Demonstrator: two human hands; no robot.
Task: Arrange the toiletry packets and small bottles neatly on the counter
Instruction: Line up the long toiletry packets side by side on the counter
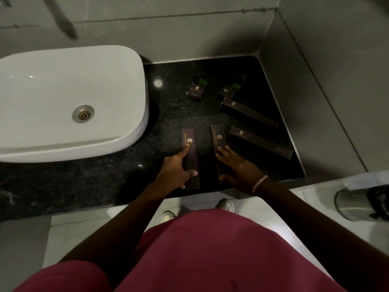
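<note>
On the dark speckled counter [168, 114] lie several long dark brown packets with gold logos. My left hand [175, 170] grips the left packet [190, 142] near the front edge, thumb and fingers around its lower half. My right hand [235, 165] holds a second packet [218, 138] beside it, parallel. Two longer packets lie slanted to the right, one [249, 112] farther back and one [261, 142] nearer. Behind them stand a small brown box with a green bottle [197, 89] and another small box with a green bottle [229, 90].
A white basin [69, 98] with a metal drain sits on the counter's left. Grey tiled walls close the back and right. A glass-like bin [357, 205] stands on the floor at the right. My shoes show below the counter's edge.
</note>
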